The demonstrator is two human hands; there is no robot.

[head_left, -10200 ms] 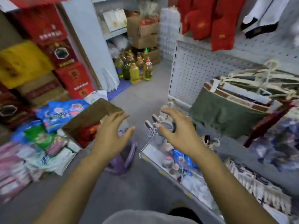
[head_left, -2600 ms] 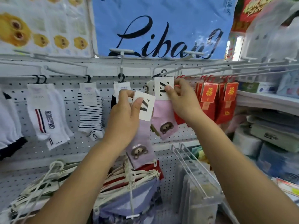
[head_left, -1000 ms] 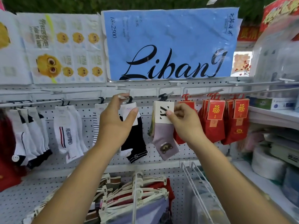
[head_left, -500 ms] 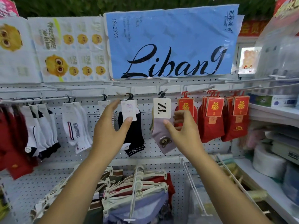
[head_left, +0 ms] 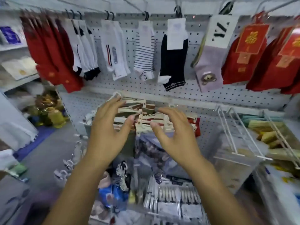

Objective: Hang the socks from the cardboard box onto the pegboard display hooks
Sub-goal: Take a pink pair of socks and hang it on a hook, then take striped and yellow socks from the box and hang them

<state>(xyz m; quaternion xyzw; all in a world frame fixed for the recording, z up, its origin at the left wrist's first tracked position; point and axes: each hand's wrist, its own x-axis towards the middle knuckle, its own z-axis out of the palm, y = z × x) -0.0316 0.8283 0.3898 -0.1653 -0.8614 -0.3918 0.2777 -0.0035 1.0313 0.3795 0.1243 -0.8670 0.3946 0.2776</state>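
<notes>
A lilac bear sock (head_left: pixel 211 62) with a white card hangs from a hook on the white pegboard (head_left: pixel 186 93), right of a black sock (head_left: pixel 174 60) and a striped sock (head_left: pixel 145 51). My left hand (head_left: pixel 108 132) and my right hand (head_left: pixel 175 135) hover empty below the hanging row, fingers spread, in front of the clothes hangers. The cardboard box is out of view.
Red socks (head_left: pixel 253 56) hang at the right and red ones (head_left: pixel 50 51) at the far left, with white socks (head_left: pixel 84 46) between. Beige clothes hangers (head_left: pixel 146 114) hold garments below. A wire rack (head_left: pixel 240 135) sticks out at the right. Small packaged goods (head_left: pixel 165 197) fill the low shelf.
Both hands have dropped from the hooks to waist height, empty. The view has tilted down, and the lilac sock stays hanging on its hook.
</notes>
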